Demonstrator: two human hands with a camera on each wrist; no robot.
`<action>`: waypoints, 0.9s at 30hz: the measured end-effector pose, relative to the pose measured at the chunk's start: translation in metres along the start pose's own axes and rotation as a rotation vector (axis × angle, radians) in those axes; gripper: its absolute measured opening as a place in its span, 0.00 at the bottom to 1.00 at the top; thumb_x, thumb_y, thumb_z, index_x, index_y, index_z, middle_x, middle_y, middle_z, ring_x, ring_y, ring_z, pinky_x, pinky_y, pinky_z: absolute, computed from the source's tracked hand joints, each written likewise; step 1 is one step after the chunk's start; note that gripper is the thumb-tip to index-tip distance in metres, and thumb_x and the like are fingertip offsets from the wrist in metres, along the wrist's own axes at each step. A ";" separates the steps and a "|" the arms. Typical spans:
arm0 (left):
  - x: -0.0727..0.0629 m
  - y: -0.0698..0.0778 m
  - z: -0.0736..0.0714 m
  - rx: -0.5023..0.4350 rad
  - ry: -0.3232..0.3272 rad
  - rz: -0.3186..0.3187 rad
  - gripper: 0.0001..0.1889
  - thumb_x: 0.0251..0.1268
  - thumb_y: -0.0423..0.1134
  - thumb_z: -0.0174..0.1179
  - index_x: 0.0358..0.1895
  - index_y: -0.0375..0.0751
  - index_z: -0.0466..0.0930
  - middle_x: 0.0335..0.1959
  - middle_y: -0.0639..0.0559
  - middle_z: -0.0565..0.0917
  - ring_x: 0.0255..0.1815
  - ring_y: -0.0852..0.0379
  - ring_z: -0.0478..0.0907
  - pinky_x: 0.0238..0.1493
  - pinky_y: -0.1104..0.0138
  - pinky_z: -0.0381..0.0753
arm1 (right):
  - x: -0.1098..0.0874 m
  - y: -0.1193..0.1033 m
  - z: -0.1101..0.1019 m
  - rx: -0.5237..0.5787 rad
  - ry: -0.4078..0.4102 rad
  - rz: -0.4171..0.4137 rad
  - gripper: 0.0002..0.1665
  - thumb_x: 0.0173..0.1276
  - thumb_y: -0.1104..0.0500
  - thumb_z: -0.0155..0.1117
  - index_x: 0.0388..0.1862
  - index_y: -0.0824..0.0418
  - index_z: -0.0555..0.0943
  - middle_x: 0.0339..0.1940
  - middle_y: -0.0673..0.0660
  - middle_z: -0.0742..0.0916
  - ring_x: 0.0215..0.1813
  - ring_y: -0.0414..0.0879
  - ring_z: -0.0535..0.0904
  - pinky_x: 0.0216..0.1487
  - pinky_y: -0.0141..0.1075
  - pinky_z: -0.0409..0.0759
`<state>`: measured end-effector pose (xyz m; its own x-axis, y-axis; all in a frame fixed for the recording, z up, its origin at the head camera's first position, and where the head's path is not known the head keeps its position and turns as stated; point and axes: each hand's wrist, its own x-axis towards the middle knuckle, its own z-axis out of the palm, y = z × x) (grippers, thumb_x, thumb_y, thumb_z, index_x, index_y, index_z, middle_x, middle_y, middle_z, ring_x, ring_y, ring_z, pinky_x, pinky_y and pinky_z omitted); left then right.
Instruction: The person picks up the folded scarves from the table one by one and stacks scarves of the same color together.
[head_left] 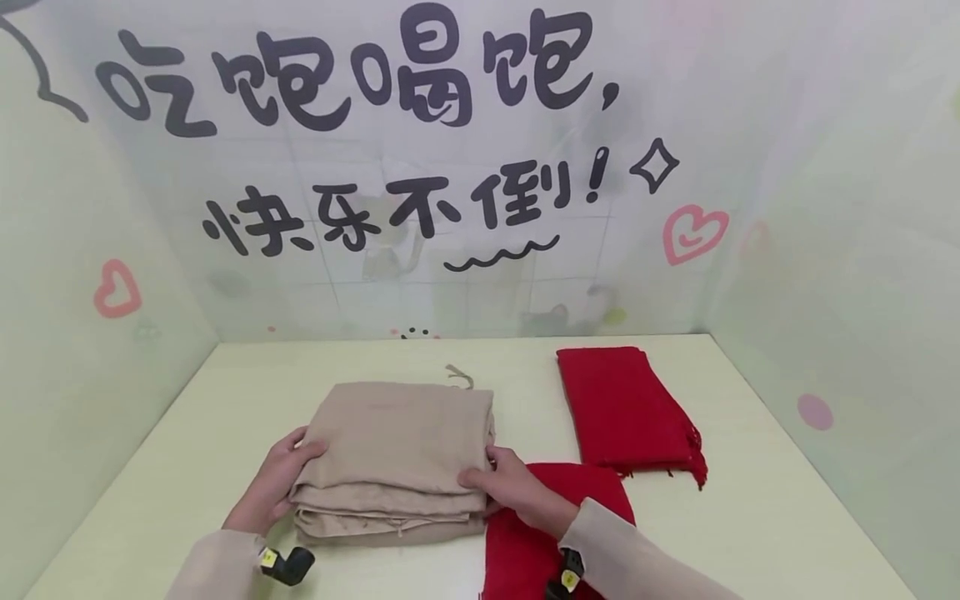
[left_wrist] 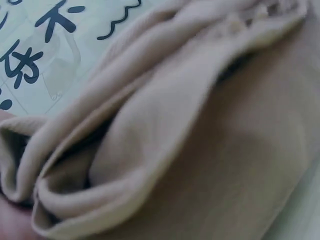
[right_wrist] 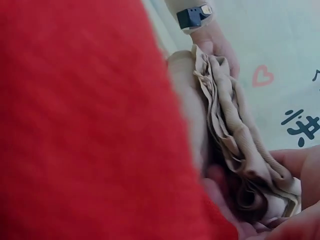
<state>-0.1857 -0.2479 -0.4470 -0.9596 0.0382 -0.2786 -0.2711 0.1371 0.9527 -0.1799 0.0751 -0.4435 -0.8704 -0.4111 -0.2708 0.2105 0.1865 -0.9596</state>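
Both hands hold a thick, folded beige scarf (head_left: 397, 433) low over the table. My left hand (head_left: 277, 475) grips its left edge, thumb on top and fingers underneath. At the right edge my right hand (head_left: 517, 487) pinches the layers the same way. Loose folds of the beige scarf (left_wrist: 150, 120) fill the left wrist view, blurred. Stacked layers of the beige scarf (right_wrist: 235, 120) show edge-on in the right wrist view, with the left hand (right_wrist: 220, 47) at the far end. A twisted strand of fringe (head_left: 461, 377) sticks out behind it.
A red cloth (head_left: 577, 492) lies under my right wrist, partly covered by the hand and sleeve. Farther back on the right is a folded red scarf (head_left: 622, 408) with fringe. Printed walls (head_left: 825, 292) enclose the pale table (head_left: 750, 517) on three sides.
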 end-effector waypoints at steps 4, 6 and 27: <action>0.001 0.002 -0.003 0.096 0.015 0.005 0.30 0.72 0.39 0.46 0.71 0.30 0.48 0.57 0.35 0.72 0.43 0.63 0.77 0.42 0.67 0.80 | 0.003 -0.002 -0.002 -0.067 -0.027 0.014 0.25 0.64 0.59 0.62 0.57 0.70 0.71 0.40 0.60 0.85 0.36 0.48 0.84 0.29 0.43 0.84; 0.001 0.003 -0.004 0.114 0.022 0.008 0.30 0.71 0.38 0.47 0.70 0.29 0.49 0.58 0.31 0.71 0.42 0.61 0.78 0.41 0.66 0.80 | 0.004 -0.002 -0.003 -0.088 -0.035 0.023 0.24 0.64 0.59 0.63 0.55 0.70 0.72 0.39 0.60 0.85 0.35 0.47 0.84 0.29 0.42 0.84; -0.008 0.008 -0.027 0.345 0.051 -0.053 0.30 0.66 0.34 0.46 0.68 0.23 0.50 0.56 0.20 0.70 0.40 0.54 0.80 0.38 0.62 0.81 | 0.016 -0.017 0.026 -0.198 -0.105 0.122 0.20 0.59 0.65 0.69 0.47 0.63 0.70 0.25 0.62 0.82 0.12 0.44 0.77 0.12 0.31 0.76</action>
<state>-0.1819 -0.2741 -0.4339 -0.9497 -0.0266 -0.3119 -0.2880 0.4646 0.8374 -0.1860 0.0421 -0.4337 -0.7908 -0.4635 -0.3997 0.2107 0.4070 -0.8888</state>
